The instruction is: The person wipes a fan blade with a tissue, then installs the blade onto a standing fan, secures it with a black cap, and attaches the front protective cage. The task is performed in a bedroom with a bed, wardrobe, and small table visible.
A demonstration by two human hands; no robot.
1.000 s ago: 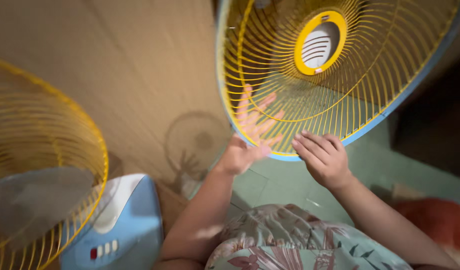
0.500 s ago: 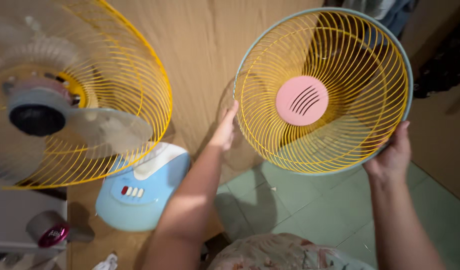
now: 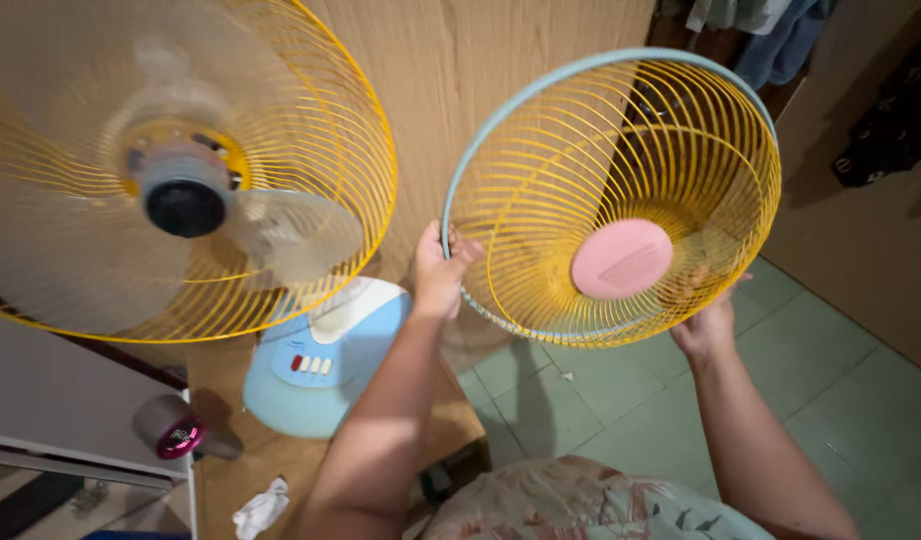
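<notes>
I hold a detached fan guard (image 3: 540, 160), a yellow wire dome with a pale blue rim and a pink round centre cap (image 3: 621, 259), up in front of me. My left hand (image 3: 438, 272) grips its blue rim on the left side. My right hand (image 3: 708, 320) holds the lower right edge, partly seen through the wires. To the left stands a fan (image 3: 185, 195) with a yellow rear guard, clear blades, a black hub and a light blue base (image 3: 325, 360) with small buttons.
The fan stands on a wooden surface (image 3: 310, 460) against a wood-panel wall. A pink-capped cylinder (image 3: 170, 428) and a crumpled white tissue (image 3: 260, 508) lie nearby. Green floor tiles (image 3: 800, 380) are at the right; clothes hang at the top right.
The guard has tilted, its pink cap now lower and facing more downward. My left hand closed on the rim; my right hand slid from the right edge to the bottom. The view shifted right.
</notes>
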